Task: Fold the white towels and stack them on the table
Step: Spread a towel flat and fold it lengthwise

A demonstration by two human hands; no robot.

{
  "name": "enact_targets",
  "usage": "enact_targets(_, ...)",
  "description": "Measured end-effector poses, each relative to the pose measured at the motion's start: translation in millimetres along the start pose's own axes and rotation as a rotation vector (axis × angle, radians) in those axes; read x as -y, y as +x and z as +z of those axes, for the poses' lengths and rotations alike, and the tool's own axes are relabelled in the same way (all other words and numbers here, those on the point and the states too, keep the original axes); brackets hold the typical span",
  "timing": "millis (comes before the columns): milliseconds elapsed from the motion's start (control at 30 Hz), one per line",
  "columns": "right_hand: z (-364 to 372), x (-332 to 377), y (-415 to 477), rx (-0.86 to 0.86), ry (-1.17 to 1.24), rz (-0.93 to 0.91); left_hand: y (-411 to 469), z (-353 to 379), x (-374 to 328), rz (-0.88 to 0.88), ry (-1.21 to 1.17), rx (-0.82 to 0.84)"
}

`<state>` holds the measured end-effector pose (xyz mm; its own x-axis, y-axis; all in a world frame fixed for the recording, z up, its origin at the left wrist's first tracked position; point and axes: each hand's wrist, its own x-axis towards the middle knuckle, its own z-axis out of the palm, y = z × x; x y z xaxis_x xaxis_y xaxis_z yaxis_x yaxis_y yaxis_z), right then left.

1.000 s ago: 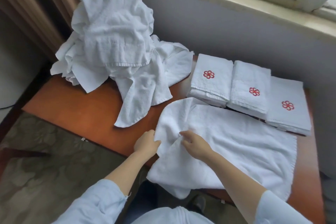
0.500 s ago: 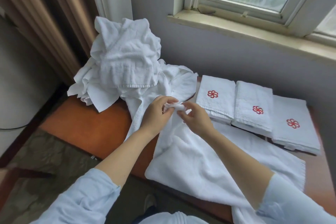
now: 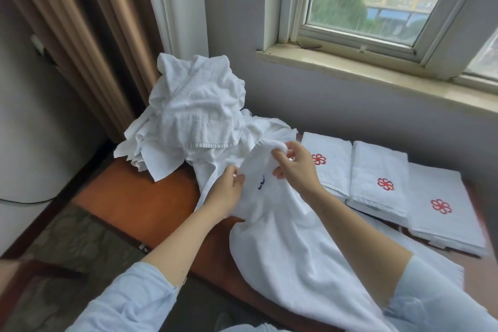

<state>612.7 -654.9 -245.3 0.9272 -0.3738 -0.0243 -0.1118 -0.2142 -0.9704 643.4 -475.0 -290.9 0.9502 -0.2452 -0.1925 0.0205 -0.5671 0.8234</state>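
White towel (image 3: 291,245) hangs lifted off the table (image 3: 140,202), its top edge pinched by both the left hand (image 3: 229,194) and right hand (image 3: 293,167). Three folded towels (image 3: 382,186) lie in a row beside a loose pile (image 3: 194,116).

We see a white loose towel (image 3: 283,245) across the lower middle of the frame, plain but for a small dark blue mark (image 3: 260,184) near its upper end. The heaped towels (image 3: 199,116) left of centre are the same plain white. At right, three folded towels (image 3: 380,164) are white, each bearing a red pinwheel flower emblem (image 3: 385,184). The worktop (image 3: 140,197) is reddish brown. We note pale blue sleeves (image 3: 129,302) at the bottom, a tan and brown curtain (image 3: 80,35) at upper left, a grey wall (image 3: 336,108), and a dull olive carpet (image 3: 80,234) with a faint floral pattern.
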Motion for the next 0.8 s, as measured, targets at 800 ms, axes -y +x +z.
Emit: enact_targets(800, 50.2, -92.1, -11.6, 0.157, -0.247, 0.337, 37.5, -21.1, 62.1, 0.114, 0.448, 0.135)
